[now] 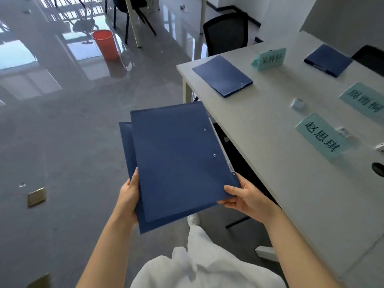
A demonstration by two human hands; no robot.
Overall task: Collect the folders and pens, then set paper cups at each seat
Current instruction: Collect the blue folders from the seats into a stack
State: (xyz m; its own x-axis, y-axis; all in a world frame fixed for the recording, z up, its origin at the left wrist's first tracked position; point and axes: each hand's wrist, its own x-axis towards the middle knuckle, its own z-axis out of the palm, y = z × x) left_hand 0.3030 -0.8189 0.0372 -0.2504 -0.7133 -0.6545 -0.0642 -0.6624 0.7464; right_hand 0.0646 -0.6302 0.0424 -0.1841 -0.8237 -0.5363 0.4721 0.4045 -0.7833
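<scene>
Two blue folders (pixel 176 163) are clasped by left hand (pixel 128 196) and right hand (pixel 245 196); two folders (pixel 222 75) remain on the far table (pixel 280 183); no cups set.

The held folders (pixel 176 163) are covered in matt dark-blue board with a faint grain, and two small shiny metal rivets (pixel 209 142) are set near one edge. The counter (pixel 270 163) is finished in a smooth, matt pale laminate. The floor (pixel 62 121) is tiled in grey, polished to a glossy, mirror-like sheen. The bucket (pixel 104 44) is moulded in orange plastic.
</scene>
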